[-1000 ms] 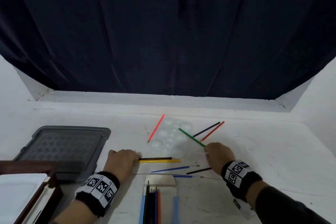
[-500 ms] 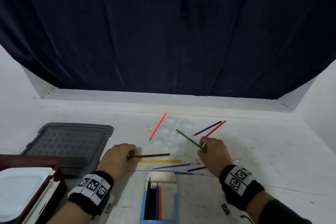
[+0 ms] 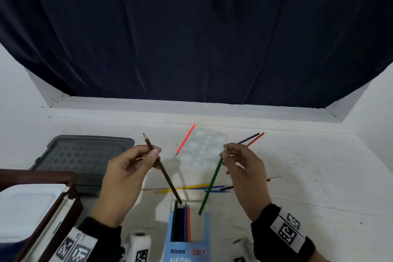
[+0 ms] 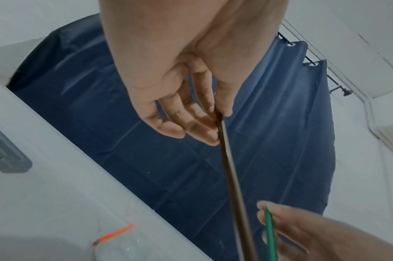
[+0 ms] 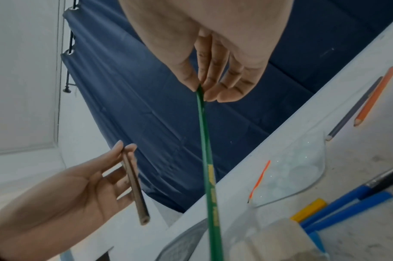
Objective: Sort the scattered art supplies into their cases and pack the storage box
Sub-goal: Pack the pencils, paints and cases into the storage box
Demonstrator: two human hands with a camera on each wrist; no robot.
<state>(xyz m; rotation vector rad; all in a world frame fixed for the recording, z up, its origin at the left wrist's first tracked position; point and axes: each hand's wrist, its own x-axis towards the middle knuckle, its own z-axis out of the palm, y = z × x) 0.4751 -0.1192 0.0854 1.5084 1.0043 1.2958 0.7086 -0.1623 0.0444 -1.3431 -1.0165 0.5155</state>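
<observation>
My left hand (image 3: 136, 164) pinches a brown pencil (image 3: 168, 178) near its sharpened end, its blunt end down at the mouth of the blue pencil case (image 3: 185, 238). In the left wrist view the brown pencil (image 4: 233, 176) runs down from my fingers (image 4: 204, 127). My right hand (image 3: 238, 159) pinches a green pencil (image 3: 210, 187) by its top, its lower end hanging just above the case's right side. The green pencil (image 5: 207, 159) shows under my right fingertips (image 5: 213, 91). The case holds several pencils. A neon-red pencil (image 3: 185, 139) and a dark-blue and red pair (image 3: 253, 139) lie on the table.
A clear paint palette (image 3: 204, 147) lies behind my hands. A yellow pencil (image 3: 180, 189) and blue-handled brushes (image 3: 212, 189) lie between palette and case. A grey lid (image 3: 85, 155) sits at the left, with a brown box (image 3: 42, 208) holding a white case at the near left.
Both hands have risen off the table, each lifting a pencil and tilting it until it points down at the open case. The view has moved closer to the case.
</observation>
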